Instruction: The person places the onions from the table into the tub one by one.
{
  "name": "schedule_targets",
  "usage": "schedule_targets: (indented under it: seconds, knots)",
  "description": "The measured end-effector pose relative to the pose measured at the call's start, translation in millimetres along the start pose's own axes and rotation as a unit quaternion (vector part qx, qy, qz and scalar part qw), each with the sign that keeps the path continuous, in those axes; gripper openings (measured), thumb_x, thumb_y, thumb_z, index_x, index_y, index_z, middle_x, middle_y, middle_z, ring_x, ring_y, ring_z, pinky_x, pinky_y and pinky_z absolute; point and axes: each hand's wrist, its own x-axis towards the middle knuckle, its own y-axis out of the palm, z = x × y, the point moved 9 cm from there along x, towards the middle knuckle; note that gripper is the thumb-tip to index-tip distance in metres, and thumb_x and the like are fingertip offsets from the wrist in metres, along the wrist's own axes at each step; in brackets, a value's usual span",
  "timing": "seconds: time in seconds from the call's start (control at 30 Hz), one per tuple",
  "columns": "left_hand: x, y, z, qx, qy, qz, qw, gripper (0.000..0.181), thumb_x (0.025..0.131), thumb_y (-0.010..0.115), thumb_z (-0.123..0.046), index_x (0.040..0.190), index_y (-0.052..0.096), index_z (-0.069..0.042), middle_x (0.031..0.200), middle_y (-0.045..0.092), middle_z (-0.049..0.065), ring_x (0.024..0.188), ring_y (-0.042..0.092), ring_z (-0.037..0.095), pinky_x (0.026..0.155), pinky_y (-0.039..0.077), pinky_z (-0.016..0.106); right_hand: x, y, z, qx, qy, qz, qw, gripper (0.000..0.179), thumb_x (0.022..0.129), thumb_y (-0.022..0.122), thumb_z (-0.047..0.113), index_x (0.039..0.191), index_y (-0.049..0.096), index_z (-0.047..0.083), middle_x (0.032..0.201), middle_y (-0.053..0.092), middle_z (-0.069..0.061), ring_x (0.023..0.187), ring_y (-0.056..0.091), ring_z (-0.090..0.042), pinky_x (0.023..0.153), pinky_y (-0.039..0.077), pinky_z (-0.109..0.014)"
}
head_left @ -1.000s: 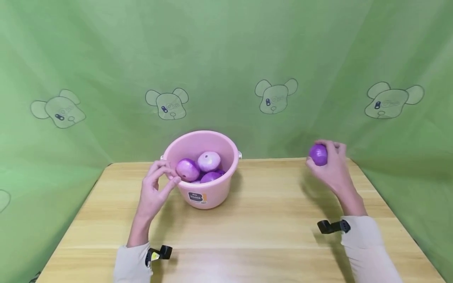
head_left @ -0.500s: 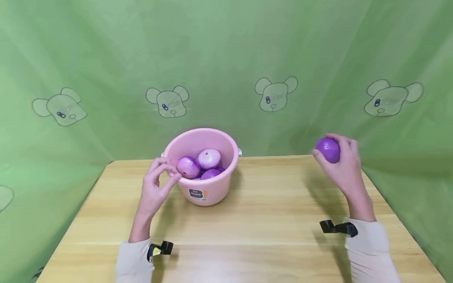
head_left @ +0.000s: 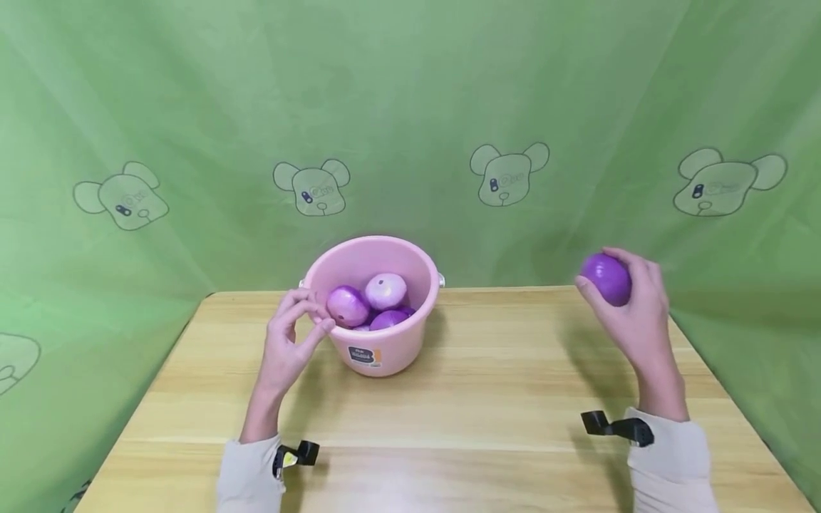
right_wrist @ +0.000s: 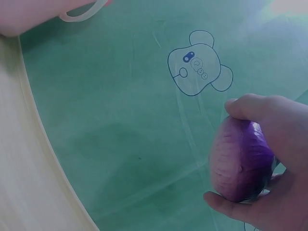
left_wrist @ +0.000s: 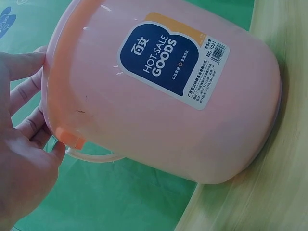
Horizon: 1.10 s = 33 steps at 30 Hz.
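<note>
A pink bucket (head_left: 378, 356) stands on the wooden table, left of the middle, with several purple onions (head_left: 347, 305) inside. My left hand (head_left: 291, 338) holds its rim at the left front, the thumb at the outer side and the fingers over the edge. In the left wrist view this hand (left_wrist: 24, 159) is at the rim beside the handle joint, and the bucket's label (left_wrist: 168, 57) faces the camera. At the right, raised above the table, my right hand (head_left: 641, 313) grips a purple onion (head_left: 606, 278) between thumb and fingers; the right wrist view shows this onion (right_wrist: 238, 159) up close.
Green cloth (head_left: 410, 85) with printed bear heads hangs behind and along both sides of the table (head_left: 487, 399). The table's back edge runs close behind the bucket. A small black camera sits on each wrist, such as the right wrist camera (head_left: 616, 427).
My right hand has moved to the right with the onion in its grip. My left hand stays at the bucket rim. The head view has shifted slightly.
</note>
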Motion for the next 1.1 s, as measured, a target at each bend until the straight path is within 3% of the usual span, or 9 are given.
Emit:
schedule_targets:
  seconds: [0.47, 0.83, 1.1]
  knots:
    - [-1.6, -0.2, -1.6, 0.003, -0.003, -0.002, 1.0, 0.014, 0.085, 0.074, 0.01, 0.089, 0.068, -0.001, 0.113, 0.054, 0.028, 0.118, 0.049, 0.039, 0.124, 0.024, 0.048, -7.7, 8.1, 12.6, 0.019, -0.011, -0.021, 0.9995, 0.071, 0.087, 0.084, 0.027, 0.15, 0.051, 0.025, 0.146, 0.047, -0.011, 0.127, 0.047, -0.034, 0.096, 0.051, -0.067]
    - [0.8, -2.0, -4.7, 0.005, 0.008, -0.005, 0.9999, 0.014, 0.085, 0.074, 0.011, 0.088, 0.067, 0.0, 0.112, 0.053, 0.029, 0.115, 0.048, 0.041, 0.124, 0.024, 0.048, -12.0, 5.7, 30.0, 0.032, -0.022, -0.033, 0.9987, 0.07, 0.085, 0.086, 0.026, 0.147, 0.054, 0.027, 0.143, 0.052, -0.003, 0.123, 0.051, -0.024, 0.094, 0.058, -0.035]
    - [0.0, 1.2, -0.3, 0.0, 0.006, -0.003, 1.0, 0.016, 0.082, 0.073, 0.017, 0.089, 0.066, 0.004, 0.112, 0.053, 0.032, 0.112, 0.048, 0.043, 0.123, 0.025, 0.05, -18.8, 3.5, 45.2, 0.046, -0.035, -0.031, 0.9978, 0.07, 0.086, 0.086, 0.024, 0.148, 0.054, 0.025, 0.143, 0.053, -0.003, 0.124, 0.053, -0.023, 0.097, 0.056, -0.028]
